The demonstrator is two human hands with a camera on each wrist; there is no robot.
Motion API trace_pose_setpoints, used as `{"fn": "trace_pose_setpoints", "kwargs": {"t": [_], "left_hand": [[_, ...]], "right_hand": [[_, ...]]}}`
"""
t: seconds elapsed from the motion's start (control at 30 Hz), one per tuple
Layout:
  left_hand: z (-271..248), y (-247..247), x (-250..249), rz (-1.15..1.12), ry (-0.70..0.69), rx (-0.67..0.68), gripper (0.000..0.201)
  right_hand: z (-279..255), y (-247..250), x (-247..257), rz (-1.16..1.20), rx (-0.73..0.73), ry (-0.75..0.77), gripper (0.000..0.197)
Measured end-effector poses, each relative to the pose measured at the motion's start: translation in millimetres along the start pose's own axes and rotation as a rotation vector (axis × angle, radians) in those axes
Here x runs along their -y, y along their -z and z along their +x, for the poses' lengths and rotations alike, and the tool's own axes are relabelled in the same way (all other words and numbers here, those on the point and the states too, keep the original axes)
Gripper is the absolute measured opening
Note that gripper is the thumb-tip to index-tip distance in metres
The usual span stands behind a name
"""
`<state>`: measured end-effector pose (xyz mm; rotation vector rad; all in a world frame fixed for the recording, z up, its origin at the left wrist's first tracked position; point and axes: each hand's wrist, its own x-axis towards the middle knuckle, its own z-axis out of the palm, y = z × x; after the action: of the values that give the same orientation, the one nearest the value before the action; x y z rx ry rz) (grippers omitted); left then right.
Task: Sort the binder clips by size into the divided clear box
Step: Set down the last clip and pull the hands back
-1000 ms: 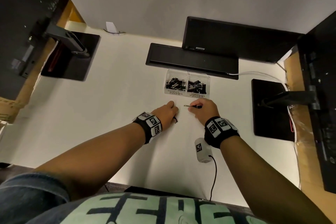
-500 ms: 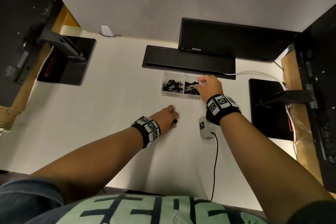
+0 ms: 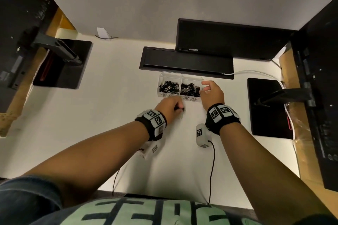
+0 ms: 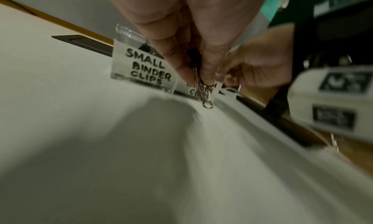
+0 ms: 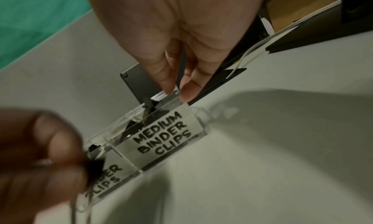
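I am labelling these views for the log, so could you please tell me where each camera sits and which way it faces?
Head: on the head, looking down at the desk; both forearms show.
Left wrist: along the left hand, which pinches a binder clip before the clear box.
Right wrist: along the empty right hand above the MEDIUM compartment.
All share the box.

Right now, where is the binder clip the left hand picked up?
In the head view the binder clip is pinched in the left hand, just above the desk in front of the divided clear box, near its SMALL BINDER CLIPS label.
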<state>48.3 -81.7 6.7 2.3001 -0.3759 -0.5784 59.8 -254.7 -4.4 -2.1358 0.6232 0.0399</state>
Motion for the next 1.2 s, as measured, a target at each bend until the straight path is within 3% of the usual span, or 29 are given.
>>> {"fn": "trace_pose_setpoints", "kwargs": {"t": [0.17, 0.33, 0.5, 0.6, 0.67, 0.73, 0.83, 0.9, 1.0, 1.2], "left_hand": [[38.9, 8.8, -36.4, -0.148, -0.045, -0.146, 0.010], [76.1, 8.6, -46.4, -0.017, -0.015, -0.163, 0.012], [77.4, 14.4, -36.7, 0.121, -0.080, -0.130, 0.019], [75.7, 29.1, -21.3, 0.067, 0.010, -0.272, 0.011], [77.4, 42.7, -8.4, 0.005, 0.154, -0.428, 0.014], [78.7, 55.3, 3.0, -0.072, 0.343, -0.502, 0.024], [77.8, 66.2, 11.1, -0.269, 0.548, -0.377, 0.040], [75.7, 69.0, 9.7, -0.378, 0.554, -0.314, 0.041], [74.5, 71.1, 6.1, -0.566, 0.488, -0.350, 0.023], [68.5, 78.6, 16.7, -0.905, 0.470, -0.409, 0.035]], "right_hand": [[-1.9, 1.6, -3.7, 0.039, -0.019, -0.009, 0.027], [-0.2, 5.1, -2.2, 0.066, -0.004, -0.033, 0.028], [8.3, 7.1, 2.5, 0.074, 0.028, -0.061, 0.031], [13.1, 6.9, 6.8, 0.104, 0.012, -0.066, 0.030], [19.0, 5.7, 11.1, 0.069, 0.025, -0.076, 0.032], [26.9, 4.4, 16.2, -0.005, 0.070, -0.122, 0.035], [37.0, 4.1, 24.2, -0.071, 0.175, -0.204, 0.045], [42.2, 3.1, 26.7, -0.025, 0.194, -0.248, 0.049], [49.1, 1.2, 23.8, 0.085, 0.175, -0.252, 0.044], [36.8, 9.5, 24.0, 0.322, 0.152, -0.232, 0.046]]}}
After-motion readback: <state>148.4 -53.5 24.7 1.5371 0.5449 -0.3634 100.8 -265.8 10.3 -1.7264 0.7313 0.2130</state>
